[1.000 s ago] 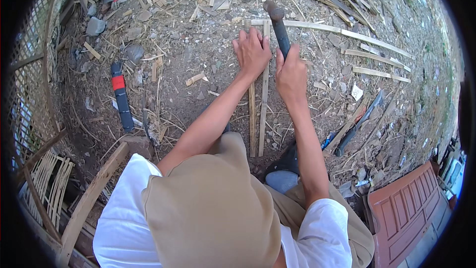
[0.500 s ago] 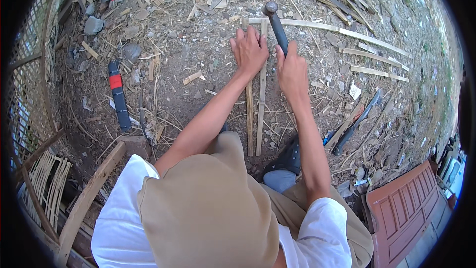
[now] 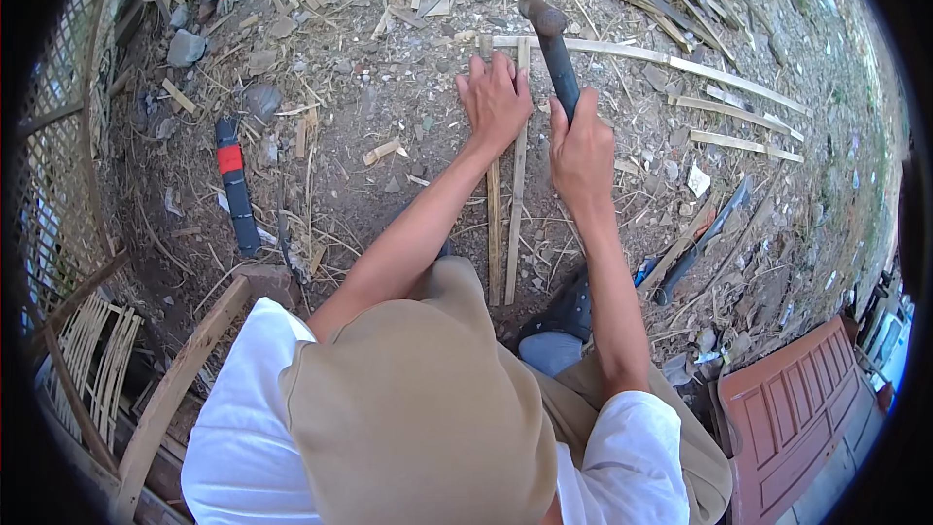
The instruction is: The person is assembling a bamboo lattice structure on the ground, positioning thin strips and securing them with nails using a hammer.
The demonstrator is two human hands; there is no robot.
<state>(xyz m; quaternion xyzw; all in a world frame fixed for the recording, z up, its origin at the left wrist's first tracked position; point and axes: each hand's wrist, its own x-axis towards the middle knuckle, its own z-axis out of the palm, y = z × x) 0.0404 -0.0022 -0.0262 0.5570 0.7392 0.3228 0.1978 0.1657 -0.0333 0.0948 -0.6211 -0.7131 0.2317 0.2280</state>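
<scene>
My right hand (image 3: 583, 151) is closed round the handle of a hammer (image 3: 559, 63), its metal head pointing away from me above the ground. Beside it, my left hand (image 3: 498, 109) bends over the far end of a narrow wooden slat (image 3: 493, 233), pressing it down. The left thumb touches a second, paler slat (image 3: 515, 219) lying nearly parallel to the first. At the far ends of both, a long thin strip (image 3: 622, 49) runs off to the right. Whether my left fingertips pinch anything small is hidden.
Several loose strips (image 3: 743, 143) lie to the right, with a pile of slats (image 3: 671, 0) beyond. A long dark-handled blade (image 3: 705, 243) rests near my right foot. On the left are a dark object with a red band (image 3: 231, 160) and a wooden beam (image 3: 175, 389).
The hammer has risen a little from the slats, its head now appearing larger and slightly farther right. My left hand keeps its place on the slats.
</scene>
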